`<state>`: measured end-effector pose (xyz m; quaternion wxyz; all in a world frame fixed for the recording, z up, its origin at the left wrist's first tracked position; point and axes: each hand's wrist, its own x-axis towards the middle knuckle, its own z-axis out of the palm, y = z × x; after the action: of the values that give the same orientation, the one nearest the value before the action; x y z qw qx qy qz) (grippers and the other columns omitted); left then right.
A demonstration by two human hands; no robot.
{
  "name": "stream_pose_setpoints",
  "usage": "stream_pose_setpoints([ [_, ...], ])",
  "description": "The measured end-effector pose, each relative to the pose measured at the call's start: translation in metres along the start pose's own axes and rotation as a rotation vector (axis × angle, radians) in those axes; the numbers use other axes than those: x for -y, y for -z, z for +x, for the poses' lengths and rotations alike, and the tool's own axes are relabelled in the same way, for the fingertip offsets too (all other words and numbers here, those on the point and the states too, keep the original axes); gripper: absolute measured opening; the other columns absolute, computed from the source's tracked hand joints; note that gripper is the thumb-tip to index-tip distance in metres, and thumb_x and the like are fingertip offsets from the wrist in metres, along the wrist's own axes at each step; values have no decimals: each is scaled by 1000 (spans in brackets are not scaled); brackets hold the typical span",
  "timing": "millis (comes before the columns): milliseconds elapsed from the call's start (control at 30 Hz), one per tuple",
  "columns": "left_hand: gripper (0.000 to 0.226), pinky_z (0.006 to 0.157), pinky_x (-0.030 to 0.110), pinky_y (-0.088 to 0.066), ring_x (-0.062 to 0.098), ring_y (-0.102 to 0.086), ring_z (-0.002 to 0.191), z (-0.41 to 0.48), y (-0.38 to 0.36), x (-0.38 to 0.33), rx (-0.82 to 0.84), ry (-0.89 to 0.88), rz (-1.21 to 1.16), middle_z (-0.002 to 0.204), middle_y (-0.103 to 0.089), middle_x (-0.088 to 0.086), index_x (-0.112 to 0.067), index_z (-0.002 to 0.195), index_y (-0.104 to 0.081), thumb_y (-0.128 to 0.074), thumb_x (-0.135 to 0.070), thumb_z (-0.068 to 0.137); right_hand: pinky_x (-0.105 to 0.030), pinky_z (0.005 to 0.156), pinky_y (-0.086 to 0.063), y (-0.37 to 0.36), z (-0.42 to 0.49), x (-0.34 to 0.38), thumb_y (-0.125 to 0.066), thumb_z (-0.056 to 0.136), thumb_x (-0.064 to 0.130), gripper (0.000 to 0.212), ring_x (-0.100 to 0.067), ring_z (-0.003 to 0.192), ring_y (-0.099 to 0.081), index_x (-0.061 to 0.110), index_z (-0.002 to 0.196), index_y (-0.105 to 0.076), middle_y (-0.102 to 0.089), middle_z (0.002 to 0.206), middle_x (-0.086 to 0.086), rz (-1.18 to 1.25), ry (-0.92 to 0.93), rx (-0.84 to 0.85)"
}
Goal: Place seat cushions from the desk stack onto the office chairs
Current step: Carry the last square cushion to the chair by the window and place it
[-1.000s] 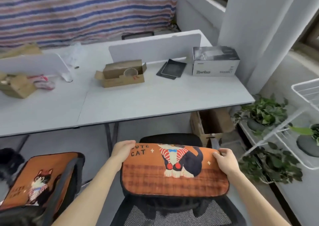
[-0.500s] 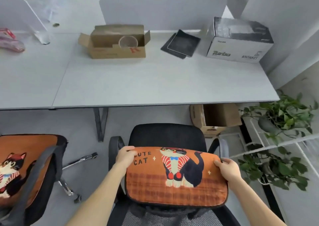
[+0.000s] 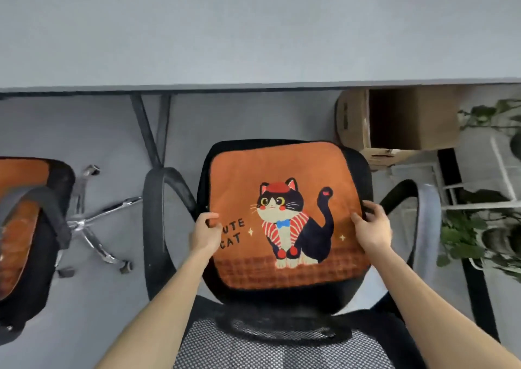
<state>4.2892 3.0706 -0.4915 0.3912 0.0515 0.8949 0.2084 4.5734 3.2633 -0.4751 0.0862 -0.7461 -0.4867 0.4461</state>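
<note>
An orange seat cushion (image 3: pixel 284 177) printed with a cat and the words "CUTE CAT" lies flat on the seat of a black office chair (image 3: pixel 363 171) right below me. My left hand (image 3: pixel 205 232) pinches the cushion's left edge, thumb on top. My right hand (image 3: pixel 372 227) grips its right edge with curled fingers. The chair's mesh backrest (image 3: pixel 282 346) sits at the bottom of the view. A second black chair (image 3: pixel 45 227) at the far left carries another orange cushion (image 3: pixel 19 171), partly hidden by its armrest.
The grey desk (image 3: pixel 253 30) spans the top, its edge just beyond the chair, with a dark leg (image 3: pixel 149 131) underneath. An open cardboard box (image 3: pixel 394 120) lies on the floor at right, beside potted plants (image 3: pixel 465 236) on a white wire rack (image 3: pixel 504 171).
The cushion went from being held up above the backrest to lying flat on the chair seat. Both hands moved forward and down with it, and my view tipped downward.
</note>
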Motion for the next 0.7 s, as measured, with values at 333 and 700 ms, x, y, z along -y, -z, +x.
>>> stream_pose_setpoints([
  [333, 20, 57, 33, -45, 24, -63, 72, 19, -43, 33, -63, -30, 173, 105, -59, 2, -35, 108, -46, -50, -18, 97, -30, 82, -37, -35, 12, -43, -52, 99, 23, 39, -25, 99, -47, 19, 138, -48, -60, 123, -11, -152, -69, -56],
  [700, 37, 114, 44, -32, 26, -28, 142, 11, -27, -35, -24, -451, 635, 154, -31, 4, -27, 131, -54, -56, -27, 94, -54, 104, -37, -32, 6, 4, -51, 94, 31, 52, -41, 131, -34, 8, 140, -42, -43, 143, -18, -667, 135, 17],
])
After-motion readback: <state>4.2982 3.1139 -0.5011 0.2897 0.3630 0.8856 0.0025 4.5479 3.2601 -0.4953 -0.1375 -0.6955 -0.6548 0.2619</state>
